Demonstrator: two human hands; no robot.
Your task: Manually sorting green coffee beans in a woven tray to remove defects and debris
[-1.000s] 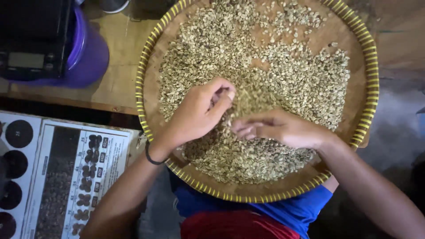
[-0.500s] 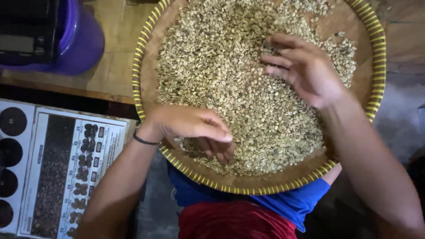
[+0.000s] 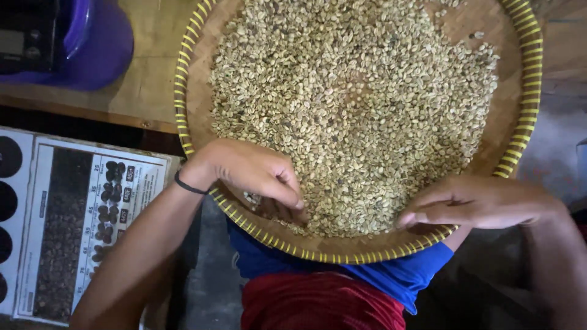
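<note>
A round woven tray point(image 3: 194, 104) with a yellow-wrapped rim holds a wide layer of pale green coffee beans point(image 3: 361, 104). My left hand point(image 3: 251, 174), with a black band on the wrist, lies curled over the beans at the tray's near left edge, fingers bent down into them. My right hand point(image 3: 471, 201) rests at the near right rim, fingers stretched flat and together, pointing left over the beans. Whether either hand holds beans is hidden.
A purple bucket point(image 3: 98, 46) with a black scale point(image 3: 24, 36) on it stands at the upper left on a wooden table point(image 3: 147, 79). A printed chart of dark beans point(image 3: 79, 226) lies at the lower left. Blue and red clothing point(image 3: 324, 293) shows below the tray.
My right hand swept from the far right of the beans down to the near right rim. My left hand stayed at the near left edge. The beans now lie more evenly spread.
</note>
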